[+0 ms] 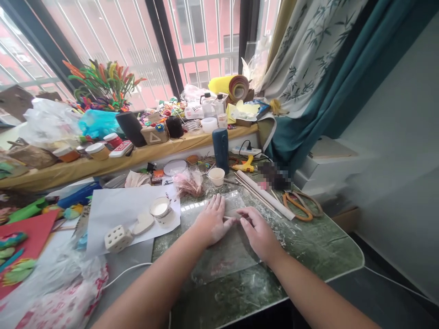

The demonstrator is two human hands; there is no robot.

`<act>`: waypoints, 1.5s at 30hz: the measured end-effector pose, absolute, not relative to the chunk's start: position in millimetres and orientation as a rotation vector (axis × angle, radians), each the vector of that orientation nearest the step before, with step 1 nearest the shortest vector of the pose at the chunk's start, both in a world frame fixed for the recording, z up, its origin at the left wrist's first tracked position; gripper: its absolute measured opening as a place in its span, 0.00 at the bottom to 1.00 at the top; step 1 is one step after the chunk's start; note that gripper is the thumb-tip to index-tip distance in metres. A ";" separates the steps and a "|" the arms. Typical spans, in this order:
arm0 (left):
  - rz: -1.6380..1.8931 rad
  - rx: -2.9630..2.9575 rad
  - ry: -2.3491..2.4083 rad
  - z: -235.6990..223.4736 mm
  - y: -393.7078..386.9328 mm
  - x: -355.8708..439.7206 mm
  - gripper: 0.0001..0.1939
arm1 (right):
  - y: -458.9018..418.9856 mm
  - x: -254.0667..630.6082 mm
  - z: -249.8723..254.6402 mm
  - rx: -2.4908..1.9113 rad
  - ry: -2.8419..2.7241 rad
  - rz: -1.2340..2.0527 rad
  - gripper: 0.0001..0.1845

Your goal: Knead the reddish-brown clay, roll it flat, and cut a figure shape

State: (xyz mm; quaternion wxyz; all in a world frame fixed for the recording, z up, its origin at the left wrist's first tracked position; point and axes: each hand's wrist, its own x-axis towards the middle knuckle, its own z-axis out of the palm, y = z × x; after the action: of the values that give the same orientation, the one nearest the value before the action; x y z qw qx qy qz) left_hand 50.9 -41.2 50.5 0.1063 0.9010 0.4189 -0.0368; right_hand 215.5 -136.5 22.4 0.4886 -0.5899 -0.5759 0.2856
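Observation:
My left hand [213, 220] lies flat on a clear plastic sheet [222, 262], fingers stretched out and dusted with white. A thin pale strip [229, 218] lies between my hands, near the left thumb; its material is unclear. My right hand [256, 232] has its fingers curled in a pinch at the strip's right end, partly hiding it. Left of my hands, a white paper [113, 205] bears a jar of white stuff [160, 209], a pale heart-shaped piece [143, 224] and a white die [117, 238].
Beyond the sheet stand a paper cup [216, 177] and a blue cylinder [221, 151]. A long pale roll [265, 194], orange-handled scissors [297, 206] and a yellow glue gun [245, 164] lie to the right. A crowded ledge [192, 139] runs below the window.

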 end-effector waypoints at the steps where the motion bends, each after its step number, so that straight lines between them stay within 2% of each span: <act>1: -0.088 2.662 1.249 49.5 -37.6 54.7 0.43 | -136.1 216.2 23.7 -1.420 -1.403 0.709 0.14; 6: 0.007 2.710 1.279 45.8 -36.9 56.6 0.41 | -135.7 218.0 24.7 -1.387 -1.400 0.726 0.14; 17: -0.051 2.776 1.152 54.5 -115.7 -15.3 0.47 | -140.8 218.8 24.0 -1.385 -1.493 0.773 0.18; 23: -0.080 2.812 1.150 51.5 -130.9 -33.2 0.47 | -144.7 216.4 27.6 -1.317 -1.671 0.749 0.25; 37: -0.094 2.735 1.328 51.5 -57.6 42.8 0.45 | -138.8 216.1 22.4 -1.315 -1.466 0.773 0.23; 41: -0.114 2.720 1.326 50.7 -63.7 36.3 0.46 | -137.6 213.6 21.8 -1.392 -1.556 0.665 0.23; 45: -0.075 2.764 1.252 45.2 -82.5 12.2 0.43 | -138.2 208.5 24.2 -1.451 -1.772 0.558 0.16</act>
State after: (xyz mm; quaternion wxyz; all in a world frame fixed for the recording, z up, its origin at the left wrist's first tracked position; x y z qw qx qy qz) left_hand 12.2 -82.5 45.2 0.0531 0.9094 0.4118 -0.0246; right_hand 208.5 -138.2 24.2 0.3820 -0.5690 -0.6947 0.2186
